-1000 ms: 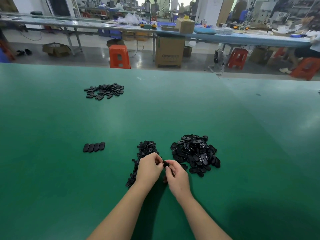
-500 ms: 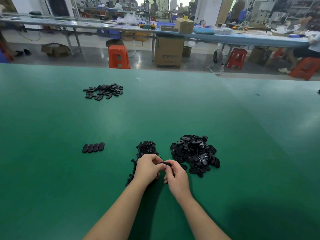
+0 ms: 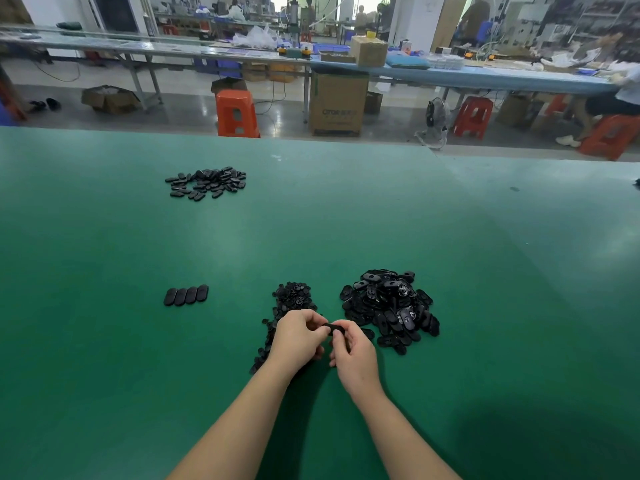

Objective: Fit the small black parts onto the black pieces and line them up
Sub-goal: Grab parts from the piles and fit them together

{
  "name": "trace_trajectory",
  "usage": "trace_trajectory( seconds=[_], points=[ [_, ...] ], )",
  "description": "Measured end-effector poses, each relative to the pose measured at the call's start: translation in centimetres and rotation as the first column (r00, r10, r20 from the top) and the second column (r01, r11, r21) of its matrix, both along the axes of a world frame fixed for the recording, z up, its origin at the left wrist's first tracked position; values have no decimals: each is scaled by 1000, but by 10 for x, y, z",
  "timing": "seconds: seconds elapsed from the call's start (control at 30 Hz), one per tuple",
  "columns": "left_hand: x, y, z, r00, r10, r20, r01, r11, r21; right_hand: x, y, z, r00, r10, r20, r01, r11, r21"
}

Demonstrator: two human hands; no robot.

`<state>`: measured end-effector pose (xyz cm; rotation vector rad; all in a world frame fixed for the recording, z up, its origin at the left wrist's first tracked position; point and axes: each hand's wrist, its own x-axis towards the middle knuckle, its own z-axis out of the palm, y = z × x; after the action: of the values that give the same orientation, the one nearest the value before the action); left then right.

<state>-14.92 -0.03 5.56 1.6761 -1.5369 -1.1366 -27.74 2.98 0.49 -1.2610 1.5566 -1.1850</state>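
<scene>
Black piece (image 3: 334, 328) was pinched between my left hand (image 3: 298, 336) and right hand (image 3: 353, 351), low over the tabletop (image 3: 311, 230), long axis roughly left-right. Row of four fitted pieces (image 3: 186, 295) lay well to my left, nearer the left hand; that hand probably sets it down.

The tabletop (image 3: 104, 341) is covered in a smooth green mat with a soft sheen. The row of oval black pieces (image 3: 186, 295) at near left looks like smooth, matt plastic. The heap of black pieces (image 3: 389, 310) at near right shows glossy highlights on moulded plastic. The far stool (image 3: 237, 113) is shiny orange plastic. The far carton (image 3: 338, 102) is brown matt cardboard.
</scene>
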Motion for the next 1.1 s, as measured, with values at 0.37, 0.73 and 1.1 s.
trace_trajectory(
  seconds=[0.37,0.73,1.1],
  points=[
    [-1,-2,1,997,-18,74,19,1000,-8,1,1,2,1000,-5,4,5,1000,4],
    [-12,1,-1,982,10,189,12,993,-119,-2,1,7,997,-44,58,45,999,-13],
    [-6,6,-9,951,-90,295,170,952,-256,-5,-1,2,1000,-25,17,25,1000,-3]
  ],
)
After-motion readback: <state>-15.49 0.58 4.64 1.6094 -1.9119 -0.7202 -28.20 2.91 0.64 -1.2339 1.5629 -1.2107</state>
